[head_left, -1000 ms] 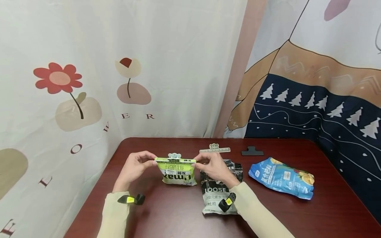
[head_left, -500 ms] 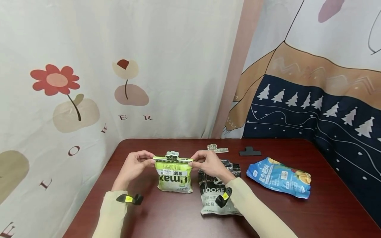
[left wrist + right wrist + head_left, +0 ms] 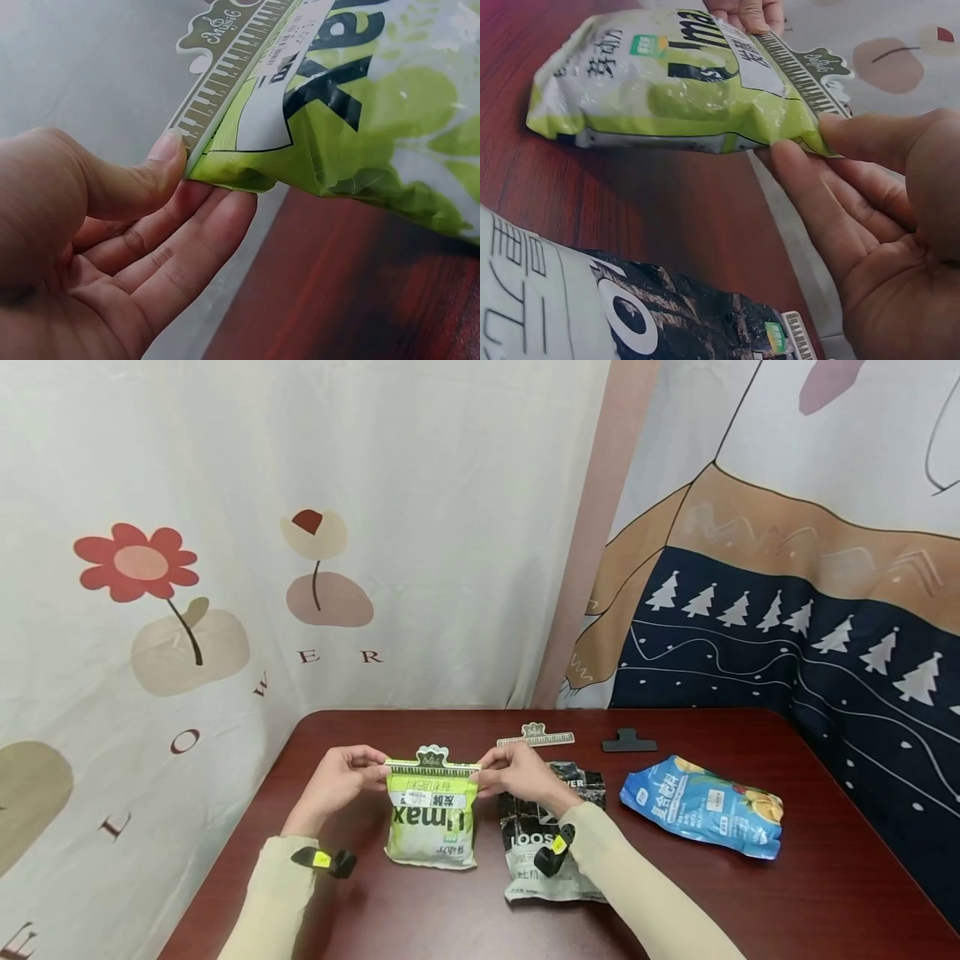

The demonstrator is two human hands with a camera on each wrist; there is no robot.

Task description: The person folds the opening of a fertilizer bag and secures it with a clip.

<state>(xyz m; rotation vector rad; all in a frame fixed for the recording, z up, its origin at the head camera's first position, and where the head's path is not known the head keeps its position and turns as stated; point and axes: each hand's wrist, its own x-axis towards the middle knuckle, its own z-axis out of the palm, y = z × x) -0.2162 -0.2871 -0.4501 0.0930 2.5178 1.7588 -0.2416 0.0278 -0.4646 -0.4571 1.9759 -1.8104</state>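
Observation:
A green and white plastic bag (image 3: 431, 827), its print upside down in the head view, has its folded top edge clamped in a bag clip (image 3: 432, 768) with piano keys printed on it. My left hand (image 3: 337, 785) pinches the clip's left end together with the bag's edge; in the left wrist view the thumb (image 3: 165, 161) presses the clip from above, fingers beneath. At the other end, my right hand (image 3: 525, 775) pinches clip and bag between thumb and fingers. The bag's lower part slopes toward me; I cannot tell whether it touches the table.
A black and white pouch (image 3: 525, 885) lies under my right forearm. Right of it is a blue pouch (image 3: 705, 806). Behind these are another piano-key clip (image 3: 536, 737) and a black clip (image 3: 628, 742). All are on the brown table (image 3: 420, 918), before a printed curtain (image 3: 450, 527).
The lower part of the green bag has come down toward me, showing more of its front. Both hands keep their pinch on the clip's ends and have shifted slightly left.

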